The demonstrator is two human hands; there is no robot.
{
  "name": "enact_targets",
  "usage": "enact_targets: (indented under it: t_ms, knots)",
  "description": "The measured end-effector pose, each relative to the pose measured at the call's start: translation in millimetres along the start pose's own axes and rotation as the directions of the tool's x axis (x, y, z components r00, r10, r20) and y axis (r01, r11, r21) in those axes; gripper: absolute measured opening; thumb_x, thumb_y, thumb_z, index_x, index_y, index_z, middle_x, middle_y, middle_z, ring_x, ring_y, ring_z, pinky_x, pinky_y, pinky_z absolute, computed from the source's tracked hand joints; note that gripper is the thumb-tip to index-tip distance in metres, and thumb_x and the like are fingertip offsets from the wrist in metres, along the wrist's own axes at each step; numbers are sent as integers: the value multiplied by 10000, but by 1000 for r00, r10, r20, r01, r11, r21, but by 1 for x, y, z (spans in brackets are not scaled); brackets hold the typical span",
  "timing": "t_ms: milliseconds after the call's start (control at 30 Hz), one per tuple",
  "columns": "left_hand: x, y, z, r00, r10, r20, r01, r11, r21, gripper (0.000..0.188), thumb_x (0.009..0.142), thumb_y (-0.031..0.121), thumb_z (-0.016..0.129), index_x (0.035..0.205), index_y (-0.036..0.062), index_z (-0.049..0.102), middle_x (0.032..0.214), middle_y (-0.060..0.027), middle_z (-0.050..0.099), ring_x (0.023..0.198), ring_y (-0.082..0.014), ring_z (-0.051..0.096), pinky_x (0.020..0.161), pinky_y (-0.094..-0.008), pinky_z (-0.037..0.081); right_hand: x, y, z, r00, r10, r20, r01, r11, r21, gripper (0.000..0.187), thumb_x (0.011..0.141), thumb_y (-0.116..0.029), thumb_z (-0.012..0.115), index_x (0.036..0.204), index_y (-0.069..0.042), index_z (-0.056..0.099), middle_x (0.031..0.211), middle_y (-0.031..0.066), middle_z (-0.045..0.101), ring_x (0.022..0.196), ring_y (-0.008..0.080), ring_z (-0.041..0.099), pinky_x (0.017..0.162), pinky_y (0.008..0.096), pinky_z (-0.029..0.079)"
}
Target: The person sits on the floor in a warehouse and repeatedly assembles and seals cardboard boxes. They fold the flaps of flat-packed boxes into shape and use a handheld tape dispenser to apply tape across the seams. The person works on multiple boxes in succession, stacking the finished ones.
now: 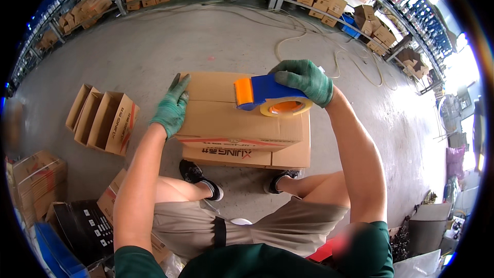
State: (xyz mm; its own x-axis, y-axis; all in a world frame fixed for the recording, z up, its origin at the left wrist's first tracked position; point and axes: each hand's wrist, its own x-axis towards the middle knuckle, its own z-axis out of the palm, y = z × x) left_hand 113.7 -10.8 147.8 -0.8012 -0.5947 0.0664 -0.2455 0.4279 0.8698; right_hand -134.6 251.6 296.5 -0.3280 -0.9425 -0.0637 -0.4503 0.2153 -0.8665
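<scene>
A closed cardboard box (216, 118) lies in front of me, its top flaps meeting along a seam. It rests on another cardboard box (290, 153), which shows below and to the right. My left hand (174, 107), in a green glove, lies along the left edge of the upper box with its fingers stretched out. My right hand (307, 81), gloved too, is wrapped round a blue and orange tape dispenser (272, 88) over the right part of the box top. A roll of yellowish tape (267, 109) sits in the dispenser. Whether the dispenser touches the cardboard I cannot tell.
Several open cardboard boxes (110, 121) stand nested on the floor to the left. Flattened cartons (38, 183) and a black box (82, 226) are at the lower left. Racks holding cartons (321, 0) line the far side. A pale hose (337, 62) winds across the floor (206, 41).
</scene>
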Motion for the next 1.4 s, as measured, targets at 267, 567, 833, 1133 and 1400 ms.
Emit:
enact_targets:
  t_ms: [267, 567, 833, 1133, 1400]
  knots:
    - [-21, 71, 9, 915, 325, -238, -69, 709, 702, 353, 1050, 265, 529, 1365, 108, 551, 1388, -142, 540, 1198, -273, 571, 996, -392, 488, -9, 24, -26, 986, 151, 65, -148, 988, -44, 618, 883, -557, 681, 1075, 30, 696, 915, 64, 667, 854, 138, 607, 801, 300, 507]
    - [-40, 134, 65, 842, -357, 405, 538, 507, -673, 539, 1030, 601, 420, 1043, 94, 602, 848, -66, 668, 642, -180, 646, 476, -314, 480, -9, 33, -22, 986, 159, 43, -161, 986, 52, 714, 828, -617, 707, 1081, 49, 652, 927, 79, 663, 871, 147, 630, 794, 283, 524]
    - [-39, 149, 94, 895, -370, 250, 431, 571, -699, 354, 1085, 410, 404, 1063, 116, 602, 799, -18, 626, 640, -123, 607, 486, -293, 451, -8, 33, -20, 990, 139, 29, -140, 989, 43, 687, 845, -612, 708, 1073, 35, 664, 910, 65, 659, 861, 145, 621, 789, 289, 524]
    - [-19, 67, 18, 900, -162, -405, 171, 985, -14, 319, 1076, 286, 404, 1139, 18, 566, 1100, -246, 651, 1027, -407, 666, 869, -491, 544, 6, 2, -17, 974, 166, 155, -127, 964, -234, 645, 860, -575, 721, 1111, 18, 702, 884, 56, 679, 826, 145, 609, 770, 311, 517]
    - [-19, -9, -37, 853, -519, -63, 226, 474, -851, 270, 1081, 258, 417, 1230, 34, 414, 1149, -175, 603, 861, -377, 723, 765, -476, 662, 24, -16, -1, 959, 241, 148, -177, 920, -349, 653, 851, -540, 734, 1132, 48, 696, 898, 87, 697, 814, 145, 613, 750, 302, 530]
